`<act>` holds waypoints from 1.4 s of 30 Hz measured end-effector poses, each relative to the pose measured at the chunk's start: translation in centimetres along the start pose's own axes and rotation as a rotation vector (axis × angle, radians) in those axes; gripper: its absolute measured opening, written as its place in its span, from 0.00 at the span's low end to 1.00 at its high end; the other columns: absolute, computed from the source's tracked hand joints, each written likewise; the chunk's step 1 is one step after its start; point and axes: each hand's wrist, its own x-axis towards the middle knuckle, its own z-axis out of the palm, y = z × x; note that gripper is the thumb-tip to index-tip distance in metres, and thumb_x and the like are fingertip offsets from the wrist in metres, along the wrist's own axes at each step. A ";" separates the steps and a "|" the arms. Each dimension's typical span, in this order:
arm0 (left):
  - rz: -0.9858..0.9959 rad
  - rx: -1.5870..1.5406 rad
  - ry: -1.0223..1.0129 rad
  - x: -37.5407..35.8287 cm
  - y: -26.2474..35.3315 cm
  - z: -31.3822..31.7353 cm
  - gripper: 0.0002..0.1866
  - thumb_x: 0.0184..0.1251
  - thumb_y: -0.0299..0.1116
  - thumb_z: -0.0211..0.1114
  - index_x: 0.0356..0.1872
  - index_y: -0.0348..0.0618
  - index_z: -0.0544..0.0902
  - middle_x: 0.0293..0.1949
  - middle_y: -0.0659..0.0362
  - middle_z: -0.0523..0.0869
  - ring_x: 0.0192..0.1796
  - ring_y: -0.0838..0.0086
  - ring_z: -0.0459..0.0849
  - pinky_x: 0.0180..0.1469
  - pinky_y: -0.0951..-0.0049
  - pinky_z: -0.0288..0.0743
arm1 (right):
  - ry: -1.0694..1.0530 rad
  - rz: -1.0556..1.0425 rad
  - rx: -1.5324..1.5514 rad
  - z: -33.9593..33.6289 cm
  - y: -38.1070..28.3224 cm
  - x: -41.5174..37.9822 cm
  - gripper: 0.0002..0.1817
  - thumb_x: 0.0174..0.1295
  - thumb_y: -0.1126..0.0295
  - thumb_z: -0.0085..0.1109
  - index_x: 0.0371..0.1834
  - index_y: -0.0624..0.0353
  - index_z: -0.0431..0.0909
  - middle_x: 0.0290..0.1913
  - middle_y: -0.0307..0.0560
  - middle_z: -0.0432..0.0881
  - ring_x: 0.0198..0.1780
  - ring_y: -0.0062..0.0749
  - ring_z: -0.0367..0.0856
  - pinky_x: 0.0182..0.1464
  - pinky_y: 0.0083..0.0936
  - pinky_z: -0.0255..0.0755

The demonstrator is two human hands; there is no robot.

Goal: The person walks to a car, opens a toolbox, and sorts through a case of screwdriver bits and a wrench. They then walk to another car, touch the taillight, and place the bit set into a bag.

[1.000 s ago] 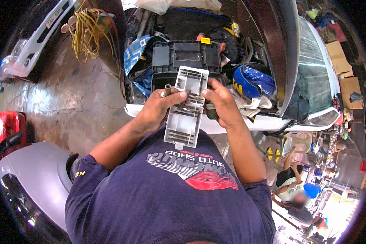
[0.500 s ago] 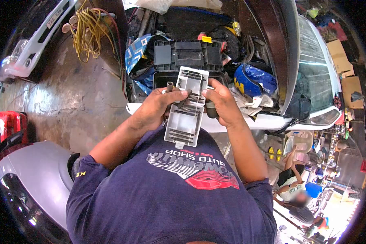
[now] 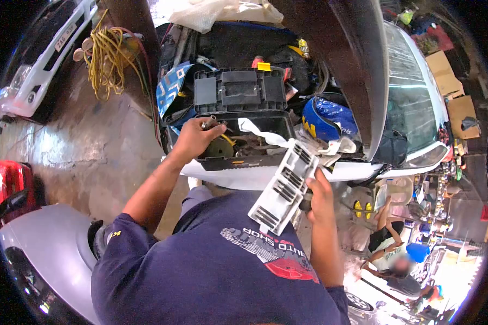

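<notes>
My right hand point(image 3: 321, 197) grips an open white plastic case point(image 3: 280, 184) by its side, tilted in front of my shirt. Rows of dark bits point(image 3: 292, 179) lie in its compartments. A dark rounded piece point(image 3: 305, 203) also sits in that hand, partly covered by the fingers. Over the left part of an open black toolbox point(image 3: 244, 161), my left hand point(image 3: 196, 140) is closed with a small socket-like metal piece point(image 3: 208, 123) at its fingertips. The lid point(image 3: 238, 89) of the toolbox is tipped back. A white strip point(image 3: 260, 131) stretches across the box to the case's upper end.
The toolbox stands in a car's open rear. Beside it lie a blue bag point(image 3: 330, 118) and a white cloth point(image 3: 341, 147). Coiled yellow hose point(image 3: 111, 62) hangs to the left. A silver car point(image 3: 49, 244) is at lower left; a person point(image 3: 393, 257) sits at right.
My left hand has left the case and moved left over the toolbox. My right hand has carried the case right and down, tilting it. The white strip now shows.
</notes>
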 end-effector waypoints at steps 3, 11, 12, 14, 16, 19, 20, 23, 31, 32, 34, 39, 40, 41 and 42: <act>0.082 0.351 0.021 2.9 -1.3 1.8 0.23 0.72 0.49 0.77 0.48 0.34 0.93 0.38 0.43 0.95 0.38 0.55 0.95 0.47 0.58 0.84 | 0.090 -0.008 0.055 -2.5 0.2 -2.0 0.33 0.72 0.77 0.52 0.83 0.68 0.68 0.71 0.52 0.83 0.63 0.36 0.87 0.66 0.32 0.81; 0.039 0.960 -0.429 8.7 -6.0 8.0 0.21 0.62 0.45 0.72 0.47 0.40 0.95 0.48 0.39 0.94 0.54 0.44 0.93 0.60 0.50 0.87 | 0.211 -0.030 0.069 -7.2 2.0 -4.7 0.29 0.72 0.76 0.53 0.77 0.68 0.73 0.63 0.53 0.87 0.59 0.40 0.90 0.64 0.35 0.85; 0.042 0.962 -0.434 9.5 -7.0 8.8 0.21 0.62 0.45 0.72 0.47 0.40 0.95 0.48 0.39 0.94 0.54 0.44 0.93 0.60 0.50 0.87 | 0.209 -0.032 0.077 -7.2 2.1 -4.9 0.28 0.71 0.75 0.53 0.76 0.68 0.74 0.62 0.52 0.87 0.59 0.39 0.89 0.64 0.35 0.85; 0.212 0.969 -0.479 10.1 -7.7 10.1 0.25 0.67 0.54 0.72 0.47 0.38 0.93 0.44 0.39 0.94 0.50 0.42 0.93 0.56 0.48 0.87 | 0.223 -0.032 0.075 -7.1 2.1 -5.6 0.28 0.71 0.75 0.53 0.75 0.68 0.74 0.62 0.51 0.87 0.59 0.39 0.89 0.64 0.35 0.84; 0.236 0.824 -0.490 8.9 -8.0 11.3 0.28 0.70 0.57 0.70 0.49 0.37 0.92 0.44 0.39 0.94 0.50 0.42 0.93 0.56 0.47 0.87 | 0.232 -0.034 0.068 -7.2 2.1 -5.5 0.28 0.71 0.74 0.53 0.75 0.68 0.74 0.62 0.51 0.86 0.60 0.39 0.89 0.65 0.35 0.84; 0.228 0.685 -0.500 5.3 -7.2 12.2 0.31 0.74 0.61 0.68 0.52 0.38 0.91 0.44 0.40 0.94 0.50 0.42 0.93 0.56 0.46 0.86 | 0.234 -0.037 0.053 -6.8 2.3 -5.5 0.28 0.71 0.73 0.53 0.75 0.68 0.74 0.62 0.52 0.86 0.60 0.39 0.89 0.65 0.36 0.84; 0.207 0.686 -0.499 4.4 -6.8 12.1 0.31 0.76 0.62 0.67 0.54 0.40 0.91 0.45 0.40 0.94 0.51 0.42 0.92 0.57 0.45 0.85 | 0.228 -0.029 0.096 -5.8 1.7 -5.6 0.28 0.70 0.74 0.53 0.75 0.66 0.75 0.62 0.51 0.86 0.59 0.37 0.88 0.64 0.35 0.84; 0.359 0.722 -0.494 2.3 -5.6 11.4 0.27 0.78 0.60 0.66 0.53 0.43 0.92 0.46 0.42 0.94 0.52 0.43 0.92 0.57 0.46 0.85 | 0.260 -0.027 0.151 -4.7 1.7 -5.6 0.28 0.70 0.74 0.53 0.75 0.65 0.75 0.61 0.50 0.86 0.58 0.36 0.88 0.63 0.34 0.84; 0.622 0.728 -0.660 -1.0 -11.1 13.3 0.20 0.68 0.46 0.70 0.54 0.45 0.90 0.54 0.49 0.92 0.56 0.51 0.92 0.59 0.50 0.87 | 0.250 -0.023 0.205 -3.9 1.5 -5.0 0.29 0.72 0.77 0.51 0.77 0.66 0.73 0.62 0.51 0.85 0.60 0.37 0.88 0.64 0.34 0.83; 0.705 0.656 -0.583 -2.2 -11.6 13.5 0.16 0.68 0.35 0.67 0.54 0.43 0.88 0.49 0.50 0.91 0.55 0.50 0.91 0.56 0.50 0.87 | 0.238 -0.044 0.196 -3.8 1.4 -4.8 0.29 0.72 0.78 0.51 0.77 0.66 0.73 0.63 0.51 0.85 0.61 0.37 0.87 0.65 0.34 0.83; 0.693 0.665 -0.616 -3.1 -12.3 14.2 0.17 0.67 0.35 0.68 0.55 0.43 0.88 0.49 0.50 0.91 0.54 0.49 0.91 0.56 0.50 0.87 | 0.206 -0.068 0.223 -3.7 1.5 -4.9 0.30 0.72 0.77 0.51 0.79 0.66 0.72 0.66 0.52 0.84 0.63 0.37 0.86 0.65 0.34 0.83; 0.858 0.626 -0.599 -2.3 -13.8 13.9 0.30 0.65 0.48 0.77 0.63 0.43 0.86 0.55 0.48 0.91 0.55 0.51 0.92 0.60 0.52 0.88 | 0.227 -0.031 0.175 -3.7 1.8 -4.5 0.31 0.72 0.76 0.53 0.79 0.66 0.71 0.66 0.52 0.84 0.62 0.38 0.87 0.66 0.35 0.83; 0.799 0.635 -0.628 -2.3 -13.7 13.8 0.30 0.65 0.49 0.77 0.64 0.43 0.86 0.56 0.48 0.91 0.56 0.51 0.92 0.60 0.50 0.87 | 0.209 -0.039 0.198 -3.6 1.6 -4.5 0.31 0.71 0.75 0.53 0.80 0.66 0.71 0.66 0.52 0.84 0.62 0.39 0.88 0.66 0.35 0.83; 0.793 0.632 -0.627 -2.6 -12.5 13.5 0.30 0.65 0.49 0.77 0.64 0.43 0.86 0.56 0.48 0.91 0.56 0.51 0.92 0.60 0.50 0.87 | 0.192 -0.045 0.223 -3.6 1.6 -4.5 0.32 0.71 0.74 0.54 0.80 0.67 0.71 0.66 0.52 0.85 0.62 0.39 0.88 0.67 0.36 0.83; 0.771 0.653 -0.589 -2.8 -11.6 13.3 0.24 0.65 0.43 0.73 0.59 0.42 0.86 0.52 0.50 0.91 0.55 0.51 0.92 0.57 0.50 0.87 | 0.190 -0.039 0.220 -3.8 1.9 -4.4 0.32 0.71 0.74 0.54 0.80 0.67 0.71 0.66 0.52 0.85 0.62 0.39 0.88 0.67 0.36 0.83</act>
